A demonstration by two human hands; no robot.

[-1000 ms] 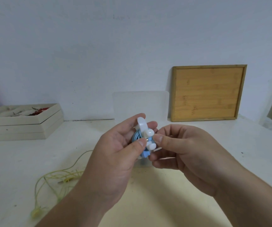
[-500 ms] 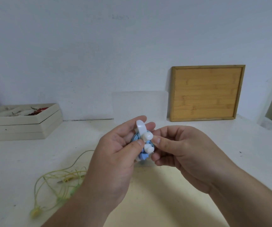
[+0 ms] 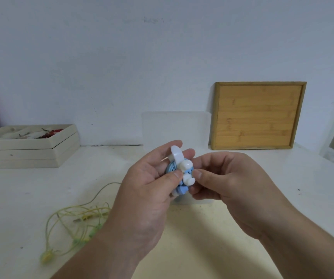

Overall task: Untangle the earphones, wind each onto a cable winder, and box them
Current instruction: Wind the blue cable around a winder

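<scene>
Barely anything moves: your left hand (image 3: pixel 148 190) still grips the cable winder (image 3: pixel 176 153), your right hand (image 3: pixel 228 184) pinches its earbuds (image 3: pixel 187 172) centre-frame; tucking continues, yellow earphones (image 3: pixel 75 218) wait.

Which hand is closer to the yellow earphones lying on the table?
Left. The left hand is raised just right of the yellow earphones; the right hand is farther right, on the other side of the blue earphones both hands hold.
</scene>
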